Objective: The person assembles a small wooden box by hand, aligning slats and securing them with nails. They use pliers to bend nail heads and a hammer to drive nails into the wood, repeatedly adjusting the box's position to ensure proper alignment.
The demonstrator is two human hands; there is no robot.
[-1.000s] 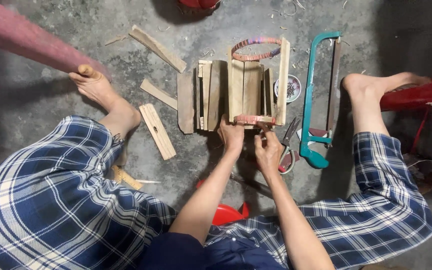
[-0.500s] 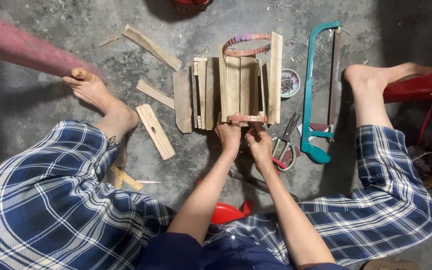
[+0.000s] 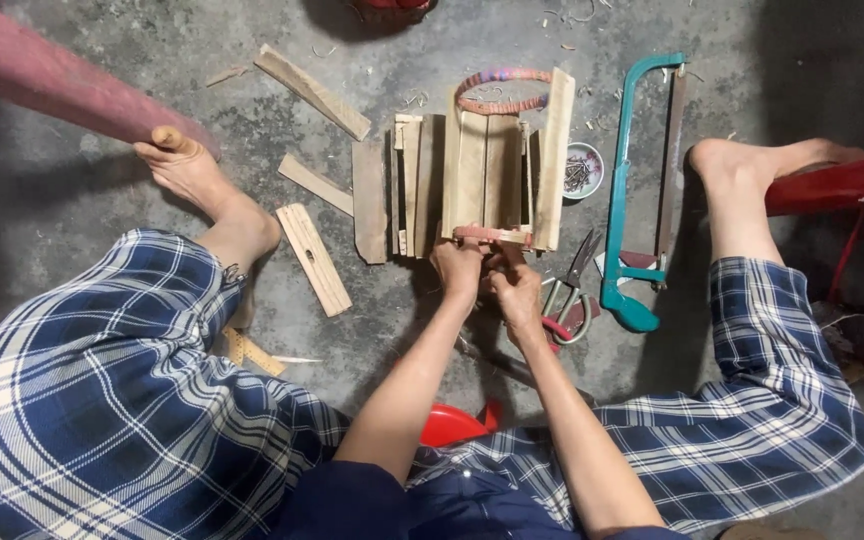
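A: Two hands, head view. Enter them first.

B: Left hand point(image 3: 459, 268) and right hand point(image 3: 517, 290), side by side at the near end of the wooden slat assembly point(image 3: 497, 175). Both are curled closed, the grip of each pinching the reddish band point(image 3: 492, 235) that runs across the slats' lower edge.

A: Location of the assembly?

B: Flat on the concrete floor point(image 3: 102, 200), between the person's spread legs, just ahead of the hands. A second pink woven band point(image 3: 502, 90) loops around its far end.

A: Items left of it?

B: A stack of loose slats point(image 3: 402, 185) touching its side; a flat board point(image 3: 369, 200) beside that; further left a short grooved block point(image 3: 314, 258), a thin strip point(image 3: 314, 185) and a long strip point(image 3: 312, 92).

A: Items right of it?

B: A small round tin of nails point(image 3: 582, 172) just beside it; a teal-framed hacksaw point(image 3: 642, 190) lying lengthwise; scissors with red-and-grey handles point(image 3: 564, 295) touching the right hand's wrist side.

A: Remainder?

B: A red plastic piece point(image 3: 452, 425) under the forearms; a yellow ruler point(image 3: 252, 352) by the left knee.
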